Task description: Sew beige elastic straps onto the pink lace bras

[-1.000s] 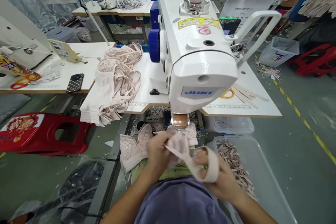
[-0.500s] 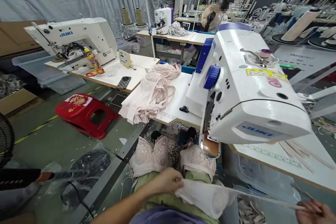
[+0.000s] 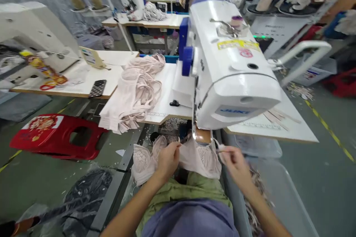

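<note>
A pale pink lace bra (image 3: 204,161) hangs over my lap, below the narrow arm end of a white JUKI sewing machine (image 3: 236,81). My left hand (image 3: 169,160) is closed in a pinch at the bra's inner upper edge, between its two halves. Fingers of my right hand (image 3: 236,163) pinch a thin pale strap at the outer side of the bra, just right of the machine's arm end; motion blurs them a little. The other lace cup (image 3: 143,164) rests on my left thigh.
More pink bras (image 3: 133,96) are heaped on the white table left of the machine. A red stool (image 3: 61,133) stands on the floor at left. Beside my right leg are plastic bins (image 3: 286,189) with fabric strips. A phone (image 3: 98,88) lies on the neighbouring table.
My right hand has come in from the far right to beside the machine's arm end. My left hand has moved up, lifting the bra's edge toward the machine. The view has turned right.
</note>
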The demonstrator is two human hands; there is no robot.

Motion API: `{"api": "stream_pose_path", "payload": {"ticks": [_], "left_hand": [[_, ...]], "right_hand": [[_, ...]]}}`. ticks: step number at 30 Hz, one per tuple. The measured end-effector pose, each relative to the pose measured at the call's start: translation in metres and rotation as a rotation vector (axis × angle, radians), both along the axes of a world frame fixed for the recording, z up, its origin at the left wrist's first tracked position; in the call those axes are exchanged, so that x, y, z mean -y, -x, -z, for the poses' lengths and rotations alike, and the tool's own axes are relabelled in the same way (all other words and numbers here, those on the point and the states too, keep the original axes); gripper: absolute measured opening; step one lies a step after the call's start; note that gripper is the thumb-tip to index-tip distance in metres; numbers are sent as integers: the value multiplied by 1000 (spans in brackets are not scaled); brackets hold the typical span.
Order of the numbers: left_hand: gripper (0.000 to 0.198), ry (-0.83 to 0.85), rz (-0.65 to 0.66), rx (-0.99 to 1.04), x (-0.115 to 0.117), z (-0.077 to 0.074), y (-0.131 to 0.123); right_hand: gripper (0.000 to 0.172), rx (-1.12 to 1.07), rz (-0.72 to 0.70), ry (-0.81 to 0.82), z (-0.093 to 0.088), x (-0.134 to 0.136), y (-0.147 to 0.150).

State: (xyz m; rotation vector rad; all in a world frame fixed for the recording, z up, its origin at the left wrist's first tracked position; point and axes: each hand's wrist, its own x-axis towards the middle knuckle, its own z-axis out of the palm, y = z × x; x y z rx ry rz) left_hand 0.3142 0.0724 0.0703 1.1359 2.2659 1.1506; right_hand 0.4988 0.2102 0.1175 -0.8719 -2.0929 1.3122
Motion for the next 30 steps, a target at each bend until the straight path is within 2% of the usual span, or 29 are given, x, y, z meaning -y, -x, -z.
{"api": "stream_pose_path", "payload": {"ticks": [4, 7, 12, 17, 20, 23, 27, 28, 30], "left_hand": [[28, 0, 311, 112, 4, -39, -12], [31, 47, 435, 140, 8, -52, -17], [27, 47, 509, 40, 11, -48, -21], [28, 29, 439, 23, 15, -38, -28], [29, 38, 400, 55, 17, -30, -33], [30, 94, 409, 132, 17, -27, -36], [31, 105, 453, 190, 15, -39, -32], [32, 103, 463, 160, 15, -44, -31], [31, 106, 495, 59, 15, -54, -29]], "right_hand": [[21, 110, -144, 60, 7, 29, 5], [14, 160, -234, 79, 7, 35, 1], [8, 279, -385, 83, -1, 34, 0], [11, 295, -425, 63, -6, 27, 4], [18, 244, -423, 55, 1, 24, 0], [21, 190, -346, 159, 18, 19, -12], [31, 46, -102, 444, 39, 3, -24], [32, 27, -114, 475, 39, -1, -23], [28, 18, -287, 401, 31, -5, -18]]}}
